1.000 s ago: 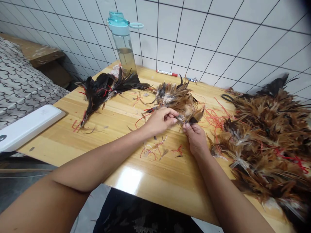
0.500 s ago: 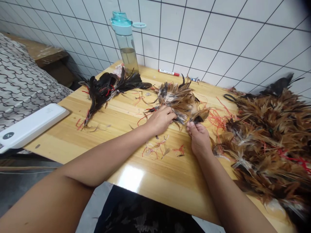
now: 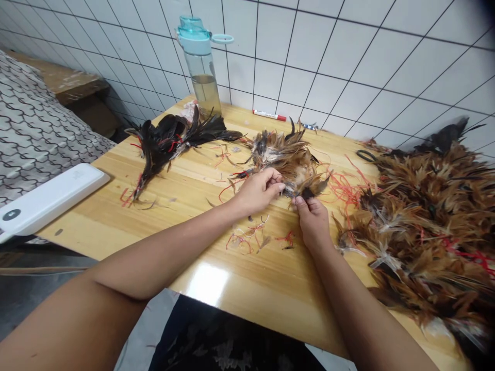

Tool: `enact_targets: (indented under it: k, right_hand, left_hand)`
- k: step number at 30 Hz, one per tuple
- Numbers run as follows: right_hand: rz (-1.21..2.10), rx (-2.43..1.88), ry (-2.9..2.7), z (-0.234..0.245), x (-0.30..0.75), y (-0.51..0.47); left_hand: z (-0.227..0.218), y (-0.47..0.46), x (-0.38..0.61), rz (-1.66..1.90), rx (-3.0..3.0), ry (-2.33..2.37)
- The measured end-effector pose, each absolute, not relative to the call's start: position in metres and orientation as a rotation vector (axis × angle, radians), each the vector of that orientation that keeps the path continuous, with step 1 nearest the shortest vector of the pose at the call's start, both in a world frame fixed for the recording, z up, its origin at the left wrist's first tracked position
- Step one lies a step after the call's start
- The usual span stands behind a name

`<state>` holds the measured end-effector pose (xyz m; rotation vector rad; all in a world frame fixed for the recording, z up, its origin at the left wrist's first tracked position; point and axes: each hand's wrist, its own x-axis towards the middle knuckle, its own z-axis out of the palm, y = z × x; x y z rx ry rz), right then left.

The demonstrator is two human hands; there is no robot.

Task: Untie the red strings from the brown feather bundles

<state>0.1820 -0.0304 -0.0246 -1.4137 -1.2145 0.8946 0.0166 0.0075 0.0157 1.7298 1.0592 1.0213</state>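
Observation:
Between thumb and fingers, my right hand (image 3: 314,220) pinches a small bunch of brown and dark feathers (image 3: 312,186), their tips pointing up and to the right. My left hand (image 3: 263,190) is closed in a pinch beside it, at the near edge of a loose pile of brown feathers (image 3: 284,152). Whatever lies between the left fingertips is too small to make out. Scraps of red and white thread (image 3: 247,238) lie on the wooden table (image 3: 247,273) below the hands.
Black feathers tied with red thread (image 3: 170,136) lie at left, near a water bottle (image 3: 203,77). Tied brown feather bunches (image 3: 433,206) heap up at right, beside tangled red string (image 3: 346,189). A red-capped marker (image 3: 269,115) lies by the tiled wall. A white device (image 3: 54,198) juts over the left edge.
My left hand has lifted slightly off the pile and moved right, its fingers now pinched. My right hand has shifted a little left with its feathers, so the hands are closer together.

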Motion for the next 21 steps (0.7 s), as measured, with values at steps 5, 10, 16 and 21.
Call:
enact_targets:
  k: [5, 10, 16, 21]
  right_hand:
    - [0.755, -1.522, -1.36, -0.028, 0.182, -0.03]
    - [0.729, -1.515, -1.449, -0.02, 0.179, -0.031]
    - [0.833, -1.434, -1.461, -0.018, 0.177, -0.031]
    - [0.728, -1.465, -1.542, -0.023, 0.181, -0.029]
  left_hand:
    - [0.008, 0.003, 0.026, 0.933, 1.524, 0.944]
    - [0.005, 0.003, 0.023, 0.939, 1.684, 1.02]
    - [0.014, -0.002, 0.021, 0.933, 1.839, 1.045]
    - [0.007, 0.001, 0.025, 0.941, 1.54, 0.924]
